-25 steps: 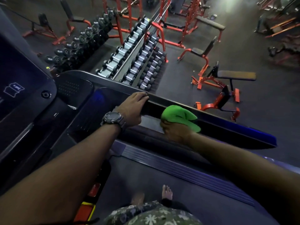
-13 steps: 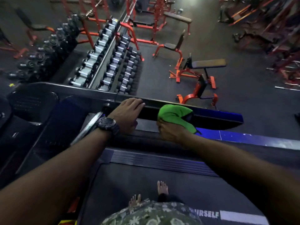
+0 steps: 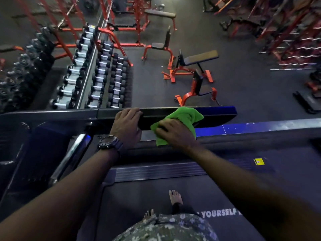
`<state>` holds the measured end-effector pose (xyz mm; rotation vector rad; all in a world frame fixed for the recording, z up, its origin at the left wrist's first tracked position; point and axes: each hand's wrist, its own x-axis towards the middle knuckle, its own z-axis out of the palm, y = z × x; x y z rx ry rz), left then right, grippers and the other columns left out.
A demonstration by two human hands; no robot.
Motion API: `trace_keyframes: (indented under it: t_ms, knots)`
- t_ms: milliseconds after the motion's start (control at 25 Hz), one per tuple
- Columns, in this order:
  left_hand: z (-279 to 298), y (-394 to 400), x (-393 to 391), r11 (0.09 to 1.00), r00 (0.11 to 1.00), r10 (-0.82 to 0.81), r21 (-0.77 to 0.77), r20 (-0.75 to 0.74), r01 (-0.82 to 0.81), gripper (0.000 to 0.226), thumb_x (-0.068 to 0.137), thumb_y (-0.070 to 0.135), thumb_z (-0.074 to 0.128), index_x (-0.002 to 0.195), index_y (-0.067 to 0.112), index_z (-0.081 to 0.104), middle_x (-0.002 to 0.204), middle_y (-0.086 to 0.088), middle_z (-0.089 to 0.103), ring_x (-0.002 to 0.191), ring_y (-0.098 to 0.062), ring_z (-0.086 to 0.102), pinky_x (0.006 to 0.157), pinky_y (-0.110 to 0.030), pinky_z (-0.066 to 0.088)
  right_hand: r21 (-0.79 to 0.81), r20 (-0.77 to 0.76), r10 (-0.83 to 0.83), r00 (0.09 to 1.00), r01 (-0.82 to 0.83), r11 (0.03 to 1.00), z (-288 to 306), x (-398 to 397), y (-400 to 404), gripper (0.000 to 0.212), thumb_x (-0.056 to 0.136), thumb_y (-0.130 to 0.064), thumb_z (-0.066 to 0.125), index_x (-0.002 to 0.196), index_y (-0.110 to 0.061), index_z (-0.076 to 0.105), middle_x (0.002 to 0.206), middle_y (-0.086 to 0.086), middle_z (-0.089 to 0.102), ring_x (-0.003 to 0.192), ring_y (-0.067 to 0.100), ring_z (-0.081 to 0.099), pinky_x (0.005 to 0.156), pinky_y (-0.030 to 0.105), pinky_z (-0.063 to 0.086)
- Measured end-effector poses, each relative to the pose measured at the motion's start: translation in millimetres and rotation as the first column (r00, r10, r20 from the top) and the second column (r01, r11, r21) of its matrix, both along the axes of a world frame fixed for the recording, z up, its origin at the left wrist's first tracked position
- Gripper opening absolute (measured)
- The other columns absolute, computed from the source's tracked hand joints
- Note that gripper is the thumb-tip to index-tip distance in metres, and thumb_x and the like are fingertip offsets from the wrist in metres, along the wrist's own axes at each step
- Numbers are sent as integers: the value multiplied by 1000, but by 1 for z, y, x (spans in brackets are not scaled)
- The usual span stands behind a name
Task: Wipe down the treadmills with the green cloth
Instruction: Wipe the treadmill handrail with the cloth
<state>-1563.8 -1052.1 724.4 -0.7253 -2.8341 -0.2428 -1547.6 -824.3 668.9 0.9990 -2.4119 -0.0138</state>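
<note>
Two hands sit on the same dark handrail [image 3: 173, 117] of the treadmill, and each seems to have its own job. The right hand [image 3: 175, 134] has its fingers [image 3: 162, 128] curled down onto the green cloth [image 3: 182, 119], bunching it and pressing it against the rail; the cloth drapes over the top edge of the rail and hangs a little below the hand, so one pass likely covers both the top and the near face. Just to the left, not touching the cloth, the left hand [image 3: 127, 126] hooks its fingers [image 3: 129, 112] over the rail's far edge with the palm on the near side, a grip that looks meant to steady the body while the other hand rubs. A dark wristwatch [image 3: 108, 142] rides on the left wrist. Both forearms reach forward from the person, who stands barefoot on the treadmill belt [image 3: 139, 197], where white lettering shows near the feet. Beyond the rail lie dumbbell racks [image 3: 97, 72] and red benches [image 3: 192, 70] on the gym floor. The rail's blue-lit right end [image 3: 224, 112] lies past the cloth, so wiping probably has further to travel that way
</note>
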Motion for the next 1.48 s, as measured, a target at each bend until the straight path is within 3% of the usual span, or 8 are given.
trace_keyframes:
  t_ms: [240, 560, 720, 840, 920, 1080, 1240, 1480]
  knots:
    - [2, 3, -1, 1000, 999, 22, -19, 24, -22, 59, 65, 27, 54, 121, 12, 57, 126, -4, 56, 116, -27, 48, 99, -41, 40, -449, 334, -711, 619, 767, 458, -10, 28, -12, 64, 70, -33, 67, 130, -33, 48, 140, 7, 40, 129, 30, 38, 107, 48, 25]
    - [4, 6, -2, 1000, 999, 26, -1, 26, -26, 56, 66, 29, 52, 118, 8, 61, 122, -6, 58, 113, -30, 50, 97, -43, 45, -652, 756, -305, 579, 629, -423, -13, 10, -63, 60, 64, -19, 64, 121, -20, 47, 118, 7, 43, 109, 34, 49, 95, 52, 44]
    - [5, 13, -3, 1000, 999, -18, 8, 46, 18, 56, 70, 27, 36, 116, 9, 64, 119, -7, 61, 108, -33, 54, 93, -45, 48, -644, 765, -152, 626, 735, -213, -9, 23, -128, 47, 63, -23, 60, 107, -13, 45, 106, 15, 48, 97, 35, 51, 86, 49, 45]
    - [5, 26, -6, 992, 992, -122, -6, 44, 123, 57, 71, 24, 34, 118, 10, 63, 120, -7, 60, 107, -33, 54, 93, -46, 48, -659, 723, -302, 621, 751, -34, -24, 30, -76, 43, 64, -28, 56, 105, -15, 54, 111, 9, 53, 103, 30, 51, 88, 49, 45]
    - [5, 37, -7, 990, 988, -142, -5, 53, 143, 56, 72, 24, 34, 118, 11, 63, 120, -6, 60, 107, -33, 54, 93, -44, 47, -630, 739, -406, 538, 765, -132, -31, 30, -33, 42, 67, -33, 54, 106, -22, 59, 122, 3, 51, 112, 26, 48, 96, 48, 40]
    - [5, 47, -2, 993, 990, -116, 14, 81, 115, 57, 73, 28, 31, 117, 13, 64, 120, -4, 60, 110, -32, 53, 93, -43, 46, -662, 736, -205, 645, 624, -414, -24, 21, -63, 26, 72, -18, 60, 97, -18, 57, 102, 10, 57, 92, 29, 57, 82, 44, 48]
    - [9, 45, -2, 994, 991, -112, 16, 71, 111, 54, 73, 26, 35, 117, 15, 64, 119, -3, 60, 107, -32, 53, 91, -44, 45, -700, 702, -177, 690, 714, 9, -23, 37, -101, 31, 69, -6, 66, 97, -13, 56, 96, 8, 58, 90, 27, 54, 80, 40, 46]
    - [7, 81, -1, 984, 983, -171, -38, 65, 174, 57, 66, 21, 53, 122, 15, 61, 123, -4, 57, 112, -33, 52, 95, -46, 41, -553, 833, -323, 450, 643, -530, -19, 25, 24, 53, 66, -21, 55, 119, -20, 54, 115, 9, 60, 105, 31, 59, 90, 43, 49]
